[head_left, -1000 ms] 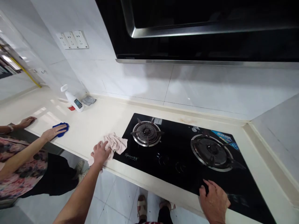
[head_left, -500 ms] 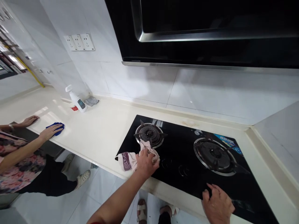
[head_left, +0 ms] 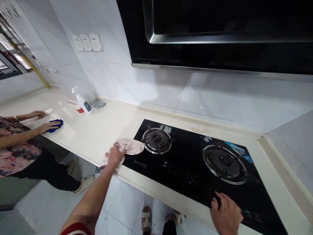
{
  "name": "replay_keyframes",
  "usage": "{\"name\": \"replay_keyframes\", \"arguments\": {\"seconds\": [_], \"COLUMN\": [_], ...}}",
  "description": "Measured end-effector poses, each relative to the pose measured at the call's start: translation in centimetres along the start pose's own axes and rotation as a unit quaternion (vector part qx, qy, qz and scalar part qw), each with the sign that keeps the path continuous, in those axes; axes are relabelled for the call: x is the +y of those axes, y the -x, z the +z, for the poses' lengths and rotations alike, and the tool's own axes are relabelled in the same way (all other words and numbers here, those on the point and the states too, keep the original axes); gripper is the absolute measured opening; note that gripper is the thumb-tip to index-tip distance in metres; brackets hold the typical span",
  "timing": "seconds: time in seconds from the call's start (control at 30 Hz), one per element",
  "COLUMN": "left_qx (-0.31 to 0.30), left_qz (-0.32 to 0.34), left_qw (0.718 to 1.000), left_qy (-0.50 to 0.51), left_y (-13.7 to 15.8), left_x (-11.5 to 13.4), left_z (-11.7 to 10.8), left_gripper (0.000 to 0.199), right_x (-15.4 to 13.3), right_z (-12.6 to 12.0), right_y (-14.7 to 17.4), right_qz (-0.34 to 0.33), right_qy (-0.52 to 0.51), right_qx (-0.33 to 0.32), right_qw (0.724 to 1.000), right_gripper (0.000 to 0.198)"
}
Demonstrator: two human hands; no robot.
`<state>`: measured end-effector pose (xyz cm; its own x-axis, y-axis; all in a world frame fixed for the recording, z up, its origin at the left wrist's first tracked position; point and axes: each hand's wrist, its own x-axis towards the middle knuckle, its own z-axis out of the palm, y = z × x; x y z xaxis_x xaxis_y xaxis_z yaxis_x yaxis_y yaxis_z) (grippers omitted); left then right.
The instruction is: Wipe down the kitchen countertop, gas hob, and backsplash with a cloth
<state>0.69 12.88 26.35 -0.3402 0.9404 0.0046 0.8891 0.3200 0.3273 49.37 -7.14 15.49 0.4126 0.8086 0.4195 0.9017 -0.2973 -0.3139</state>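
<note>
In the head view my left hand (head_left: 115,156) is closed on a pale pink cloth (head_left: 132,146). The cloth lies bunched over the counter and the left edge of the black glass gas stove (head_left: 156,169), its far end close to the left burner (head_left: 156,140). Part of it hangs by the counter's front edge. My right hand (head_left: 226,212) rests on the stove's front edge, below the right burner (head_left: 225,163). Its thumb and fingers are apart and loosely bent, with nothing seen in them.
A black range hood (head_left: 215,39) overhangs the stove. A co-worker's hand (head_left: 47,126) presses a blue cloth (head_left: 55,125) on the pale counter (head_left: 93,130) at the left. A white spray bottle (head_left: 83,101) and a grey cloth (head_left: 98,103) stand by the wall.
My left hand has moved left with the pink cloth, from in front of the left burner to the stove's left edge. My right hand has stayed put. The co-worker's blue cloth has shifted slightly.
</note>
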Motion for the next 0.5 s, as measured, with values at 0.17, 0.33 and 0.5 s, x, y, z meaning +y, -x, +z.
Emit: {"name": "replay_keyframes", "arguments": {"seconds": [0.17, 0.33, 0.5], "left_qx": [0.061, 0.14, 0.069], "left_qz": [-0.086, -0.046, 0.152], "left_qw": [0.994, 0.989, 0.983], "left_qy": [-0.022, 0.02, 0.069], "left_y": [3.1, 9.9, 17.2], "left_x": [-6.6, -6.0, -1.6], "left_z": [-0.5, 3.4, 6.6], "left_gripper": [0.047, 0.036, 0.032], "right_x": [-0.3, -0.9, -1.1], "right_z": [-0.2, -0.3, -0.4], "right_y": [0.0, 0.0, 0.1], "right_qz": [0.01, 0.028, 0.036], "right_qy": [0.009, 0.009, 0.013], "right_qx": [-0.002, -0.001, 0.0], "right_qw": [1.0, 1.0, 0.999], "right_gripper": [0.039, 0.036, 0.031]}}
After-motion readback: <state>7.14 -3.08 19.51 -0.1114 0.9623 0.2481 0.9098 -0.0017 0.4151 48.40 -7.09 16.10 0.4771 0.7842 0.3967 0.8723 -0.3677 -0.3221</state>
